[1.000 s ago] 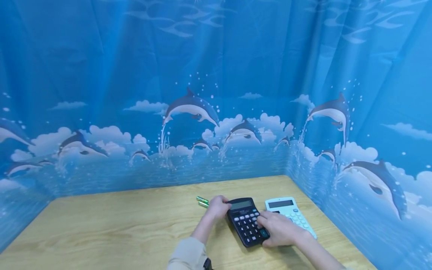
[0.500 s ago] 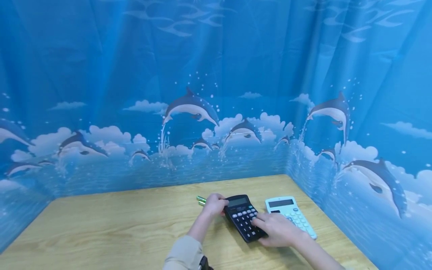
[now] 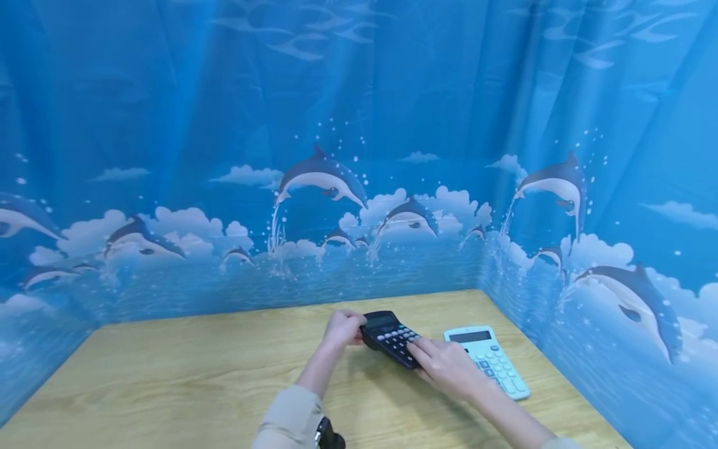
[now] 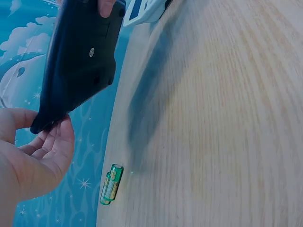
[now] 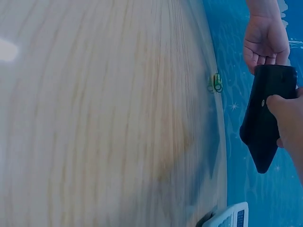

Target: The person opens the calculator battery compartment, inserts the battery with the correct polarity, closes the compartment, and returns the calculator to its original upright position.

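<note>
A black calculator [image 3: 387,333] is held up off the table between both hands, keys and screen upward and tilted. My left hand [image 3: 341,328] pinches its far left corner by the screen. At the opposite side, my right hand [image 3: 449,368] grips the key end, fingers over the keys and thumb [image 5: 279,104] on the underside. That dark underside [image 4: 78,56], with a small pale oval sticker, shows in the left wrist view. Two green batteries [image 4: 112,183] lie side by side on the table below the left hand; in the head view that hand hides them.
A pale mint calculator [image 3: 496,368] lies on the wooden table [image 3: 185,380] to the right, partly behind the right hand. Blue curtains [image 3: 235,125] printed with dolphins stand along the table's back and side edges. A black device [image 3: 328,433] sits on the left wrist.
Both hands have raised the black calculator and moved it left and away, tilting it more. The left hand now covers the batteries in the head view. The mint calculator stays put.
</note>
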`<state>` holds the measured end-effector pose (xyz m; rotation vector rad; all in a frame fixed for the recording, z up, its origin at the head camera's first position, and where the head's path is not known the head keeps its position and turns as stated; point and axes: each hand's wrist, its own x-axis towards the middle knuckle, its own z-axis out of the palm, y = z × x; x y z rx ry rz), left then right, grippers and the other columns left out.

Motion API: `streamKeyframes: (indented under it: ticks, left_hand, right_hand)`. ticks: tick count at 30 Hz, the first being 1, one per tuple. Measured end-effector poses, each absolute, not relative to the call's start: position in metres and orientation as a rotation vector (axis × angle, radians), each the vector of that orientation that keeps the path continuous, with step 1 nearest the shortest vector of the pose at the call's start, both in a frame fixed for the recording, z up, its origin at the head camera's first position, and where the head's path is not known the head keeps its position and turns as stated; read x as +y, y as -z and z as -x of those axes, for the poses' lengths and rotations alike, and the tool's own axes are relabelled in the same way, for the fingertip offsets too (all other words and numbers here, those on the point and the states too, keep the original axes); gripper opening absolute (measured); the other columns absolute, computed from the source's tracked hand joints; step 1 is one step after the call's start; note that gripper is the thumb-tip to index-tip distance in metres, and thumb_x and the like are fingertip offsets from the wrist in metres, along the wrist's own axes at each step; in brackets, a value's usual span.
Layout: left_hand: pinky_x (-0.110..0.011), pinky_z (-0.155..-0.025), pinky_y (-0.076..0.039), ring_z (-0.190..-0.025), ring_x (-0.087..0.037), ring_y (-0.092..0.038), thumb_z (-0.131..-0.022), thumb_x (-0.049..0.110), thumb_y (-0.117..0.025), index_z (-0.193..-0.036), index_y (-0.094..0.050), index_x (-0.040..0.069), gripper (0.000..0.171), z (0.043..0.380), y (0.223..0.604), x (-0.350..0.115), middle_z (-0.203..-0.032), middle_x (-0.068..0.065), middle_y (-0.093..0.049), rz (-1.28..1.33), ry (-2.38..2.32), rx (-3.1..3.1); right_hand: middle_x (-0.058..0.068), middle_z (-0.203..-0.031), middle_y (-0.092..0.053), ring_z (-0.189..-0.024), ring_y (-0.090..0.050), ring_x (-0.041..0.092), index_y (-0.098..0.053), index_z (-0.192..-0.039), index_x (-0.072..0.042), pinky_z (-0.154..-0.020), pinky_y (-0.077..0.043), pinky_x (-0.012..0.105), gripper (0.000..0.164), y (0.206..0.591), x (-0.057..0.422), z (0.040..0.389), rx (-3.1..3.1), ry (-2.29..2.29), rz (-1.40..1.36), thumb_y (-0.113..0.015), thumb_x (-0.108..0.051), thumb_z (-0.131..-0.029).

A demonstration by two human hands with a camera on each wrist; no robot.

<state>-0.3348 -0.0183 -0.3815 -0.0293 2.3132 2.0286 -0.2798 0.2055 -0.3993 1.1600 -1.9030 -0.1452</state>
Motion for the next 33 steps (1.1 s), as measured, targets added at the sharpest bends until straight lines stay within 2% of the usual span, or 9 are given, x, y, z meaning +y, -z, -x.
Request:
streamKeyframes:
  ticks: [4,6,10,16,19,23,28,30,33]
  left_hand:
    - [-0.037,-0.064,-0.057,-0.065,-0.018,-0.057,-0.085,0.007,-0.056,-0.102,-0.057,-0.009,0.024,0.335,0.379,-0.024,-0.085,-0.016,-0.059,0.037,-2.051,2.308]
    - [-0.04,-0.066,-0.056,-0.064,-0.018,-0.058,-0.085,0.009,-0.055,-0.103,-0.057,-0.009,0.025,0.334,0.377,-0.026,-0.084,-0.016,-0.059,0.028,-2.059,2.309]
    - [-0.039,-0.065,-0.056,-0.062,-0.017,-0.056,-0.087,0.013,-0.055,-0.103,-0.059,-0.008,0.027,0.332,0.372,-0.03,-0.076,-0.012,-0.057,0.005,-2.044,2.357]
    - [-0.032,-0.063,-0.056,-0.072,-0.019,-0.058,-0.087,0.018,-0.057,-0.101,-0.061,-0.009,0.03,0.327,0.367,-0.037,-0.084,-0.014,-0.059,-0.034,-2.035,2.488]
    - [-0.031,-0.067,-0.056,-0.081,-0.022,-0.058,-0.09,0.023,-0.057,-0.102,-0.06,-0.009,0.035,0.327,0.366,-0.041,-0.093,-0.017,-0.059,-0.069,-2.026,2.512]
    - [-0.038,-0.077,-0.054,-0.092,-0.027,-0.057,-0.094,0.03,-0.052,-0.102,-0.058,-0.007,0.039,0.325,0.364,-0.05,-0.099,-0.016,-0.058,-0.148,-2.023,2.489]
    - [-0.042,-0.082,-0.052,-0.098,-0.031,-0.059,-0.099,0.018,-0.04,-0.111,-0.053,-0.009,0.033,0.324,0.363,-0.064,-0.104,-0.018,-0.058,-0.245,-2.063,2.42]
    - [-0.043,-0.081,-0.052,-0.098,-0.032,-0.059,-0.098,0.008,-0.039,-0.114,-0.051,-0.011,0.028,0.323,0.365,-0.069,-0.105,-0.021,-0.058,-0.296,-2.068,2.419]
    - [-0.042,-0.079,-0.053,-0.094,-0.031,-0.06,-0.091,-0.003,-0.041,-0.113,-0.052,-0.013,0.027,0.321,0.368,-0.077,-0.104,-0.022,-0.06,-0.357,-2.024,2.462]
  right_hand:
    - [0.009,-0.088,-0.063,-0.066,-0.063,0.018,-0.065,-0.098,0.0,-0.048,-0.052,0.028,0.032,0.398,0.199,0.281,-1.848,0.112,-1.16,-0.052,-0.026,-0.086]
    - [0.009,-0.087,-0.063,-0.065,-0.063,0.018,-0.065,-0.098,0.001,-0.048,-0.053,0.028,0.036,0.398,0.196,0.282,-1.827,0.083,-1.157,-0.041,-0.026,-0.094]
    - [0.008,-0.086,-0.063,-0.063,-0.062,0.018,-0.065,-0.098,0.001,-0.049,-0.053,0.026,0.047,0.398,0.19,0.283,-1.809,-0.005,-1.153,-0.03,-0.031,-0.1]
    - [0.005,-0.086,-0.062,-0.063,-0.061,0.015,-0.064,-0.097,-0.001,-0.052,-0.052,0.022,0.029,0.398,0.182,0.284,-1.844,-0.185,-1.175,-0.047,-0.025,-0.094]
    - [0.003,-0.083,-0.061,-0.061,-0.06,0.012,-0.064,-0.093,-0.003,-0.053,-0.052,0.019,0.024,0.396,0.177,0.284,-1.84,-0.263,-1.172,-0.049,-0.021,-0.092]
    - [0.002,-0.081,-0.061,-0.058,-0.06,0.011,-0.065,-0.089,-0.003,-0.053,-0.051,0.015,0.024,0.394,0.17,0.284,-1.849,-0.349,-1.144,-0.049,-0.021,-0.092]
    - [0.001,-0.083,-0.062,-0.06,-0.06,0.011,-0.065,-0.087,-0.004,-0.053,-0.051,0.015,0.013,0.39,0.164,0.281,-1.91,-0.44,-1.109,-0.067,-0.014,-0.08]
    - [0.001,-0.084,-0.062,-0.063,-0.06,0.01,-0.064,-0.087,-0.005,-0.055,-0.05,0.014,0.016,0.389,0.161,0.28,-1.938,-0.485,-1.106,-0.072,-0.01,-0.074]
    - [0.0,-0.084,-0.062,-0.065,-0.058,0.008,-0.063,-0.085,-0.007,-0.054,-0.048,0.011,0.015,0.387,0.156,0.277,-1.984,-0.566,-1.119,-0.073,-0.008,-0.073]
